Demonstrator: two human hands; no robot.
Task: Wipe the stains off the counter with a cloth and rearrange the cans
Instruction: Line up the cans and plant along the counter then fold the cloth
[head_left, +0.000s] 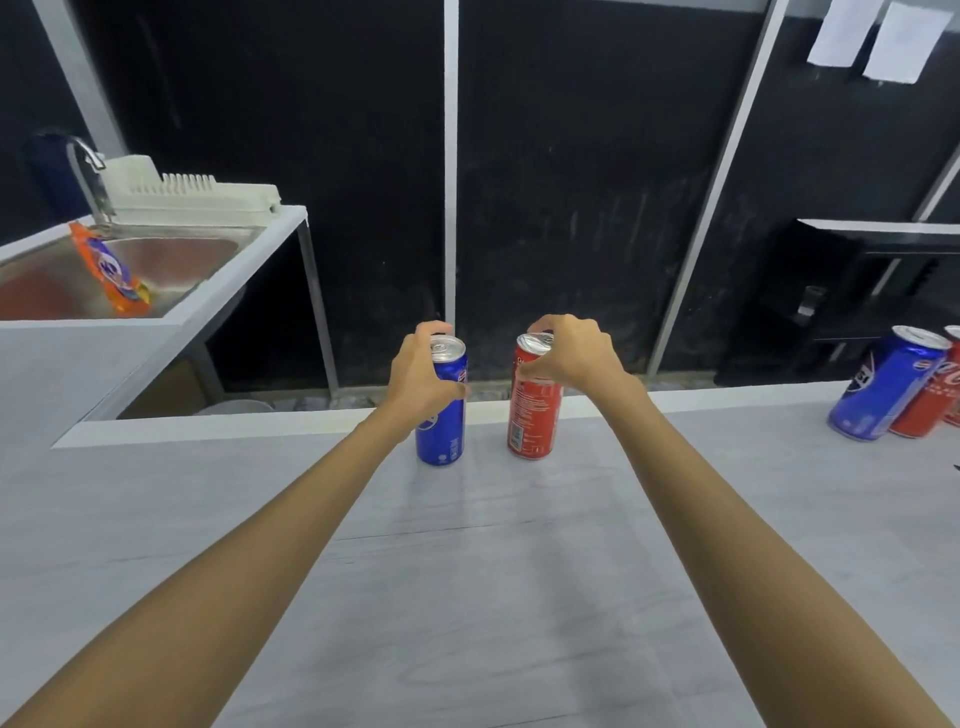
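Two tall cans stand upright near the far edge of the pale grey counter (467, 571). My left hand (421, 374) wraps around the upper part of the blue can (444, 431). My right hand (571, 353) grips the red can (532, 415) from above, at its top rim. The cans stand a short gap apart, blue on the left, red on the right. At the far right of the counter another blue can (883, 384) stands with a red can (922, 405) close beside it. No cloth is in view.
A steel sink (171, 260) with a tap (85, 166) lies at the back left, an orange packet (111, 273) in its basin and a white dish rack (192, 195) behind it. Dark wall panels rise beyond the counter. A black shelf unit (857, 291) stands at the back right.
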